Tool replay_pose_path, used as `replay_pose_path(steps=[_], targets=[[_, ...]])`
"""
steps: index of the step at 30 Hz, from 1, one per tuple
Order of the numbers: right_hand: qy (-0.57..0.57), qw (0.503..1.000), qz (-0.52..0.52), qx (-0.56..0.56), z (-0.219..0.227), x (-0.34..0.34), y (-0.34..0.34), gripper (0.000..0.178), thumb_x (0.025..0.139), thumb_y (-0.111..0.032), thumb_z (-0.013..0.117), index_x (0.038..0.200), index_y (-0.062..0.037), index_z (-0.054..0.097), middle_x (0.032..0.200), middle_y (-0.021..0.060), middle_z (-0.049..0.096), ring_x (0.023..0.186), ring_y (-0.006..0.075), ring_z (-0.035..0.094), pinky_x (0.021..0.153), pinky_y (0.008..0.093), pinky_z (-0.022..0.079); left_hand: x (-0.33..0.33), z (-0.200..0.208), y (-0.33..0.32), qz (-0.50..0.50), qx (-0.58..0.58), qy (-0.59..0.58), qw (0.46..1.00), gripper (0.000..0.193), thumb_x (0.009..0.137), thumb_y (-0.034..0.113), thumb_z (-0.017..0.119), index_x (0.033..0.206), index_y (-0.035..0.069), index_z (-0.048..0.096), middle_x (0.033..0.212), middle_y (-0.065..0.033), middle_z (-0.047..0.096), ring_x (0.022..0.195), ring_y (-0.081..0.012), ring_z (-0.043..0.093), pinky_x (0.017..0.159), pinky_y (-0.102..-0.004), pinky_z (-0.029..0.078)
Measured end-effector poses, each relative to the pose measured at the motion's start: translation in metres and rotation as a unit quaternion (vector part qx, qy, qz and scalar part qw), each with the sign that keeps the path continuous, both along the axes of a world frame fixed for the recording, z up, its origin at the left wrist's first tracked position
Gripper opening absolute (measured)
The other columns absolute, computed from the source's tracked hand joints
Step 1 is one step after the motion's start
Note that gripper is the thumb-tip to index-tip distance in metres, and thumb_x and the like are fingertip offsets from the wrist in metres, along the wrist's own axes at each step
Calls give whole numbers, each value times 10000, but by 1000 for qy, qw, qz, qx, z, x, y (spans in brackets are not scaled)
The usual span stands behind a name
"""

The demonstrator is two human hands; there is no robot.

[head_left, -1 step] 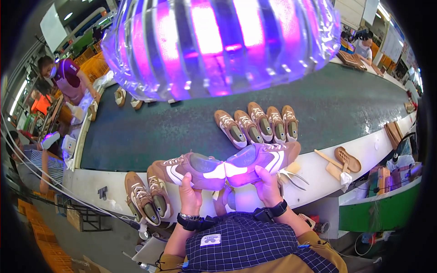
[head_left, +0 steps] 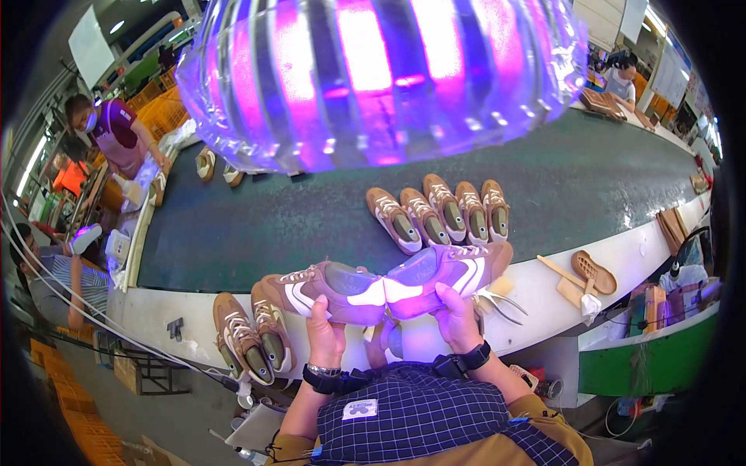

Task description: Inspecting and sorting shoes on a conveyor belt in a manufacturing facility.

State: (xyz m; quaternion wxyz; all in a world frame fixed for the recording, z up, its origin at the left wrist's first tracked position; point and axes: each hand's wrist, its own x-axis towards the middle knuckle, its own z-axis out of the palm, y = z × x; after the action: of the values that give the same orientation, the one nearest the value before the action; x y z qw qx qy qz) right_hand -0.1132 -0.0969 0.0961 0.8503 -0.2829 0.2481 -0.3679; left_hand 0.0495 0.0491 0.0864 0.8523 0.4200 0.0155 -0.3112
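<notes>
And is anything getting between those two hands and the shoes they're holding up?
Nothing visible is: the left hand is directly on the left shoe, and the right hand is directly on the right shoe. The row of five shoes lies beyond them on the green surface, not in between.

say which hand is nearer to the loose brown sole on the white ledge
Right. The right hand, holding a shoe, is left of the sole; the left hand, holding another shoe, is farther left.
</notes>
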Motion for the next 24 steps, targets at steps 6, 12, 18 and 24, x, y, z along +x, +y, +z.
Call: replay_pose_path(steps=[6, 12, 18, 24], targets=[[11, 998, 49, 26, -9, 3, 0, 296, 849, -81, 563, 1133, -18, 508, 1026, 77, 596, 955, 190, 591, 841, 337, 482, 4, -17, 11, -18, -4, 13, 1000, 432, 855, 270, 550, 1226, 63, 469, 1174, -67, 559, 1075, -210, 545, 938, -370, 442], [11, 992, 112, 65, -16, 12, 7, 290, 854, -190, 566, 1093, -28, 549, 1011, 70, 618, 975, 190, 584, 912, 361, 429, 23, -37, 34, -1, -45, 108, 993, 419, 854, 261, 554, 1220, 70, 480, 1175, -56, 561, 1064, -197, 546, 937, -363, 434], [-5, 978, 181, 105, -22, 29, 6, 528, 892, -310, 436, 1325, -17, 367, 1264, 142, 496, 1146, 284, 504, 1006, 414, 375, 158, -43, 90, 14, -132, 88, 987, 586, 795, 426, 553, 1267, 96, 446, 1156, -114, 533, 1007, -292, 557, 803, -412, 501], [-34, 955, 263, 132, -19, 87, -16, 530, 882, -323, 431, 1329, -42, 383, 1267, 165, 484, 1142, 293, 503, 958, 444, 421, 316, -15, 160, 258, -123, -8, 958, 718, 885, 470, 467, 1337, -49, 262, 1304, -313, 367, 1199, -415, 402, 1019, -462, 369]])
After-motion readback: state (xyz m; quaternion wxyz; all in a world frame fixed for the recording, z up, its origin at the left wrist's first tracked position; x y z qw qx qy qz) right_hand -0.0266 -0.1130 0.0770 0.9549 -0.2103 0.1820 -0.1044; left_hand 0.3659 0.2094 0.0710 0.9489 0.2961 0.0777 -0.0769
